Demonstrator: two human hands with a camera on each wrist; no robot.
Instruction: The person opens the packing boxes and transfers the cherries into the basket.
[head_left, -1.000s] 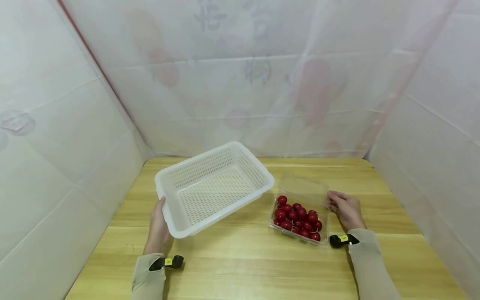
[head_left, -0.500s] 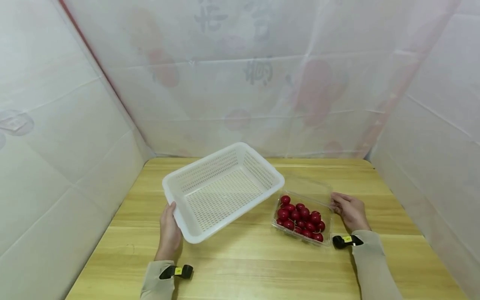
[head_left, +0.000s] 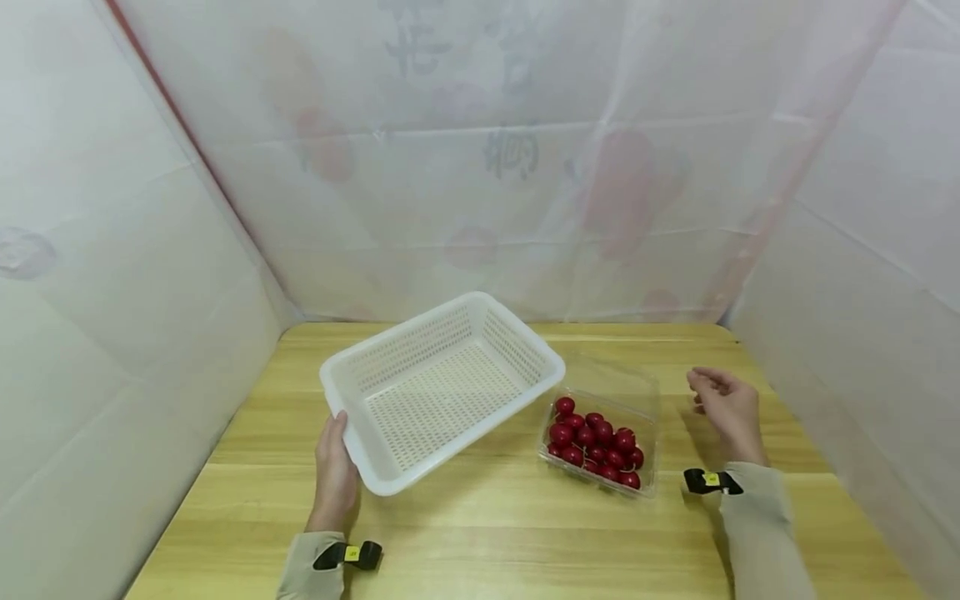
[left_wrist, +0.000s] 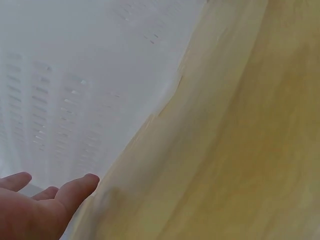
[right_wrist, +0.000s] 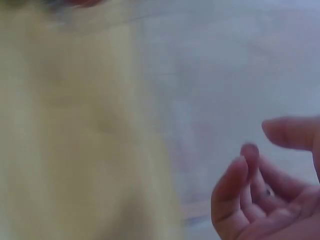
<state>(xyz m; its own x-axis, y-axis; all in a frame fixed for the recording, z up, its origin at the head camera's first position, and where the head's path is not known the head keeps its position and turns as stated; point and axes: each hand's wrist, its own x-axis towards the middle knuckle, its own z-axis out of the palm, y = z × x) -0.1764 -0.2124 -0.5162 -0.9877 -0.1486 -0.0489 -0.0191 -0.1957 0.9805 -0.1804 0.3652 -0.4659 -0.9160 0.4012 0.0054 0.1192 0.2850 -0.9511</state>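
My left hand (head_left: 335, 475) grips the near left end of a white plastic basket (head_left: 442, 400), thumb over its rim. The basket is tilted and held above the table; its slotted wall shows beside the fingers (left_wrist: 77, 192) in the left wrist view. To its right, a clear plastic box (head_left: 643, 492) of red cherries (head_left: 600, 442) sits on the table with its lid (head_left: 618, 375) folded back. My right hand (head_left: 731, 412) hovers to the right of the box, fingers loosely curled and holding nothing. In the right wrist view the thumb stands apart from the fingertips (right_wrist: 232, 175).
The wooden table (head_left: 480, 558) reaches back to a pale printed sheet (head_left: 480, 208). More sheets hang at the left (head_left: 112, 375) and right sides. The basket's right corner is close to the box's lid.
My right hand has let go of the box's lid edge and moved right, away from it. The basket in my left hand shifted right and toward the box, then held nearly still.
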